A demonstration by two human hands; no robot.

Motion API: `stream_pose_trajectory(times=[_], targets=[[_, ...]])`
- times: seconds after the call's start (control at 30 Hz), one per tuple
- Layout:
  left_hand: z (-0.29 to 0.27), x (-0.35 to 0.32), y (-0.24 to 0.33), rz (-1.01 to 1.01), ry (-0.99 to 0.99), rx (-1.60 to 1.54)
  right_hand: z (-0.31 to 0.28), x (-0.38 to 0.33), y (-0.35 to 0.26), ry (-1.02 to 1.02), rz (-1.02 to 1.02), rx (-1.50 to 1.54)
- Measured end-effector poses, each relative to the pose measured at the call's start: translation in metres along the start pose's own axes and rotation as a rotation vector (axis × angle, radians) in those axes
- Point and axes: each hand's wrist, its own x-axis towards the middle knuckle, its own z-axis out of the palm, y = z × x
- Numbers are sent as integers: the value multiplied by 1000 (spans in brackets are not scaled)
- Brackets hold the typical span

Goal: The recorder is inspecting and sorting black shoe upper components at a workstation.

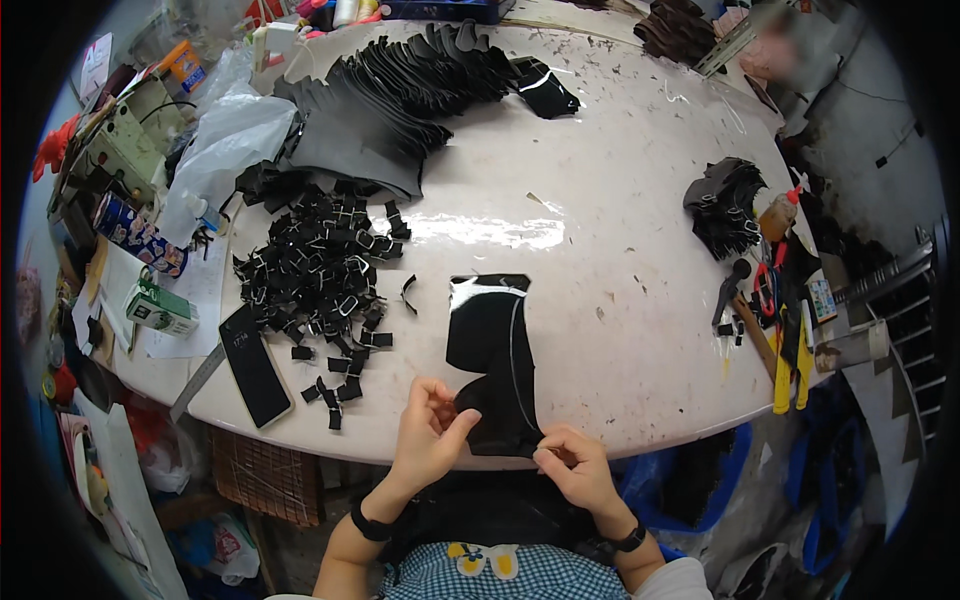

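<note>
White table (620,330): open surface right of the black piece, whose lower end meets the table's near edge. Blue container (743,465) below that edge, to the right, holds dark material. Black piece (488,335): left hand (428,435) grips its left side, right hand (582,472) pinches its lower right corner.

Black piece (490,345) — partly behind right hand (578,468), apron (540,578) (cropped below)
</note>
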Motion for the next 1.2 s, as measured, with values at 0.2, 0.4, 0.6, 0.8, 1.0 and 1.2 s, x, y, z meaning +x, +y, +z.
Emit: stream_pose_trajectory(times=[0.2, 0.4, 0.6, 0.8, 1.0, 1.2], targets=[[4, -19, 10, -281, -282, -354, 6, -12, -6, -6, -182, -120], [20, -34, 15, -284, -402, -102, 6, -21, -15, 48, -243, -145], [24, -36, 21, -197, -315, -59, 8, -22, -15, 11, -245, -85], [31, -39, 19, -86, -194, -8, 13, -17, -13, 122, -261, -164], [32, -39, 15, -8, -161, 55, 9, -15, -15, 114, -311, -290], [32, -38, 19, 52, -204, 197, 14, -13, -16, 191, -115, -76]])
